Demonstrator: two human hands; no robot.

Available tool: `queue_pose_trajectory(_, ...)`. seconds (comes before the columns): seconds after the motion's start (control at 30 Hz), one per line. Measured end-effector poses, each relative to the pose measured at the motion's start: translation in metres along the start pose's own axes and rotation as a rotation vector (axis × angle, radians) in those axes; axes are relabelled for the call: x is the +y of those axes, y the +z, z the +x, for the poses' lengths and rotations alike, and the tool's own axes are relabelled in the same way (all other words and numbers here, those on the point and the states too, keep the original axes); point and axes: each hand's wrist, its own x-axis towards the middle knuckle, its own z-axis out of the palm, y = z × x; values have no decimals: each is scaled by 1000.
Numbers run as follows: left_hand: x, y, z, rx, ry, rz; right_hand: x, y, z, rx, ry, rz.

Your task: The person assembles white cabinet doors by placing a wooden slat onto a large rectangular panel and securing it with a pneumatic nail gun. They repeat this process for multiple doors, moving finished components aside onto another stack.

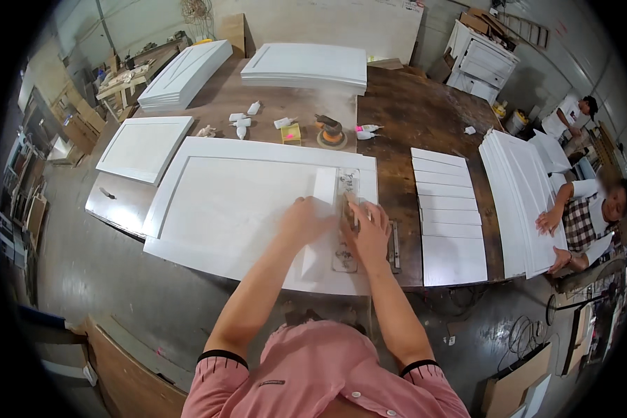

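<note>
Left hand (304,221) blurs over the big white board (230,195), I cannot tell its fingers; right hand (369,233), fingers spread, is at the clear plate (348,182) on the right

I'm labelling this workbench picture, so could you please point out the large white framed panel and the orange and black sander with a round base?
Large white framed panel (238,198): head view, on its bare recessed middle.
Orange and black sander (331,129): head view, on its body.
</note>
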Motion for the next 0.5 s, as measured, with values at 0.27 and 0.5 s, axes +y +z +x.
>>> queue_pose_trajectory(0.27, 9, 29, 28, 26, -56, 73, 11, 9, -5, -9, 15, -15)
queue_pose_trajectory(0.5, 6, 22, 20, 20, -35, 75, 2, -1, -2, -56, 88, 48)
